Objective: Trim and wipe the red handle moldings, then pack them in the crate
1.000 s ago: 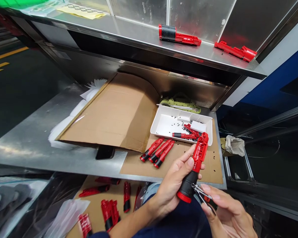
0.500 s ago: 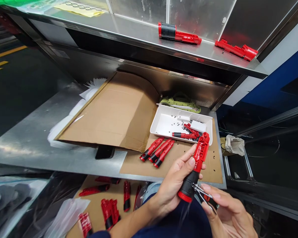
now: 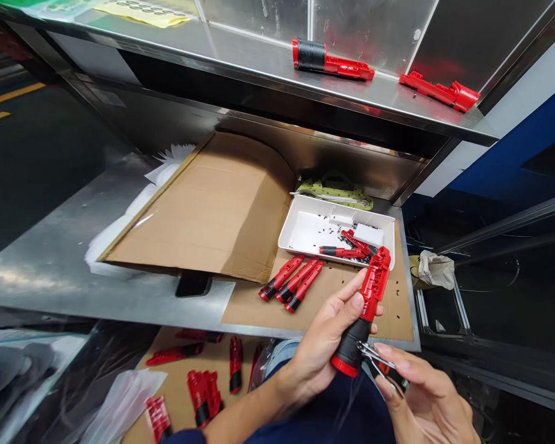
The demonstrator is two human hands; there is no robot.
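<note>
My left hand [image 3: 321,345] is closed around a red and black plastic tool handle [image 3: 363,308], holding it upright with the black grip end down. My right hand [image 3: 420,394] grips small metal pliers [image 3: 379,362] whose tips touch the handle's black lower end. Both hands hover over my lap, just in front of the steel bench edge. Three matching red handles [image 3: 292,282] lie side by side on the flat cardboard ahead of my left hand. A white tray [image 3: 305,231] behind them holds small black screws and more red parts.
A large cardboard sheet [image 3: 213,209] leans on the steel bench [image 3: 65,265]; a black phone [image 3: 193,285] pokes out beneath it. Two red parts [image 3: 333,60] [image 3: 439,92] rest on the upper shelf. More red handles [image 3: 203,388] lie on cardboard below the bench. A crumpled rag [image 3: 432,268] sits right.
</note>
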